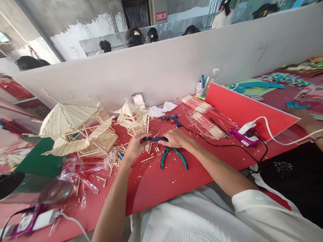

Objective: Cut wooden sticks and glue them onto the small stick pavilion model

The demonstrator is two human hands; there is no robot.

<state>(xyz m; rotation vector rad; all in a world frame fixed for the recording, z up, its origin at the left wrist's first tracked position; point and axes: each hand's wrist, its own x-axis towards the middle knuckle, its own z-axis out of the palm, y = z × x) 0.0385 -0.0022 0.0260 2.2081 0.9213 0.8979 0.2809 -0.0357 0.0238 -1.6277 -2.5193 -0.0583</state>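
My left hand (136, 146) and my right hand (176, 138) are both closed on a long dark blue tool (155, 139), one at each end. Its exact kind is hard to make out. Teal-handled pliers (183, 159) lie on the red table just below my right hand, their jaws hidden by it. Beyond my hands stands a small pavilion model (133, 118) of thin wooden sticks. A larger stick-built pavilion (78, 128) is to the left. Cut stick pieces (147, 159) are strewn around my left hand. Past my right hand lies a blue glue gun (174, 119).
Bundles of wooden sticks (207, 122) lie to the right, near a purple power strip (245, 137) with cables. A red board (246, 108) leans behind it. Crumpled plastic wrap (80, 167) and a clear jar (54, 190) are left. A co-worker's arm (308, 123) is at right.
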